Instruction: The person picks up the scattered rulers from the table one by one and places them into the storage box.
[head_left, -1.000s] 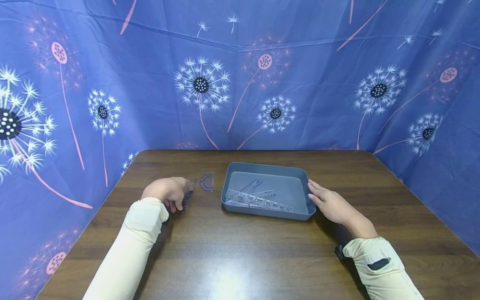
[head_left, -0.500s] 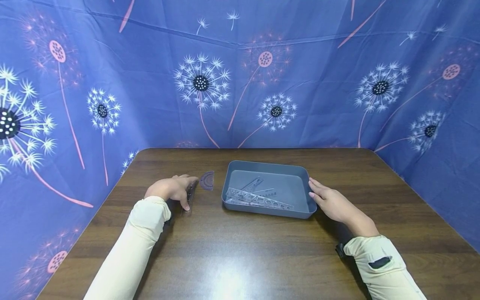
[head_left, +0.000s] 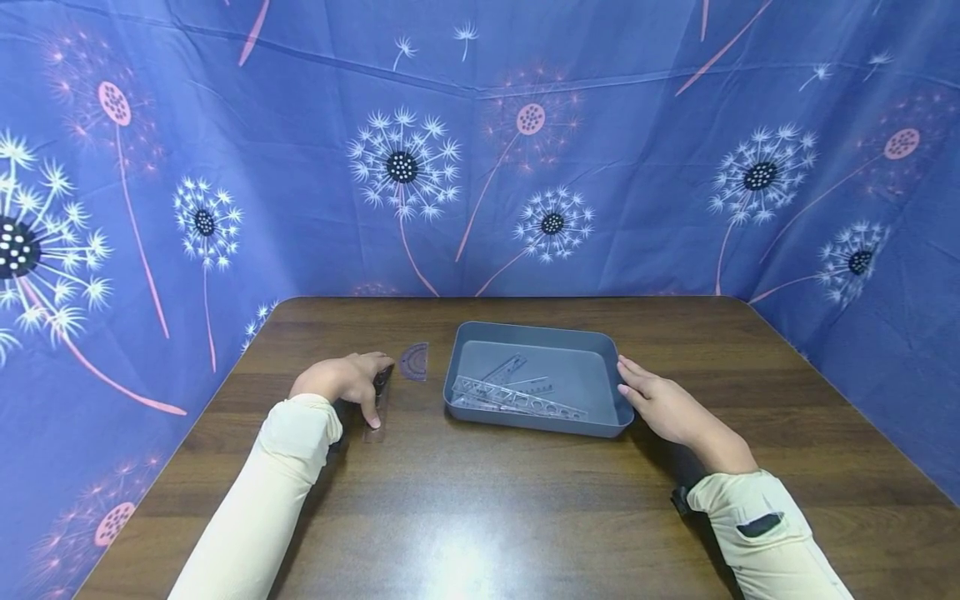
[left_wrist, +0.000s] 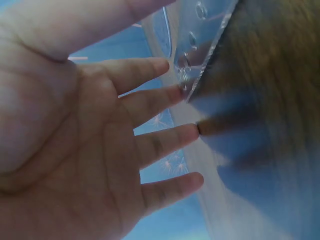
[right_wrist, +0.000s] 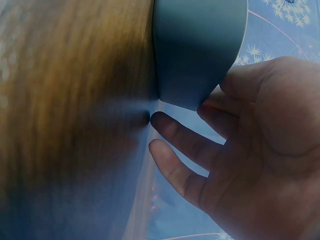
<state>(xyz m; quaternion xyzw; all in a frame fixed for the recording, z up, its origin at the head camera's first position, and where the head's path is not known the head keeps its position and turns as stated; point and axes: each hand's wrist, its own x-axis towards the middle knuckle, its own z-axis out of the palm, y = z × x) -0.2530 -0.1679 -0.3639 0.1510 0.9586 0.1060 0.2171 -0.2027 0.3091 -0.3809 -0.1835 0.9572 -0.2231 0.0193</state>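
On the left of the table, my left hand (head_left: 341,379) reaches over a clear plastic ruler (head_left: 375,433) in the head view. Its thumb touches the ruler's near part, and the fingers are stretched out toward the far end. In the left wrist view, two fingertips are right at the edge of the ruler (left_wrist: 200,45), which has round holes. A clear protractor (head_left: 414,362) lies just right of this hand. My right hand (head_left: 663,408) rests with extended fingers against the outer right wall of a grey-blue tray (head_left: 577,350). In the right wrist view, its thumb meets the tray's wall (right_wrist: 195,55).
Several clear rulers (head_left: 517,398) lie crossed inside the tray, toward its left and front. The wooden table (head_left: 480,492) reaches back to a blue curtain (head_left: 480,167) with a dandelion print. A bright glare shows at the table's front.
My left hand's fingers have spread out from a curled grip over the ruler, which now shows farther out past the thumb. The right hand and tray stay in place.
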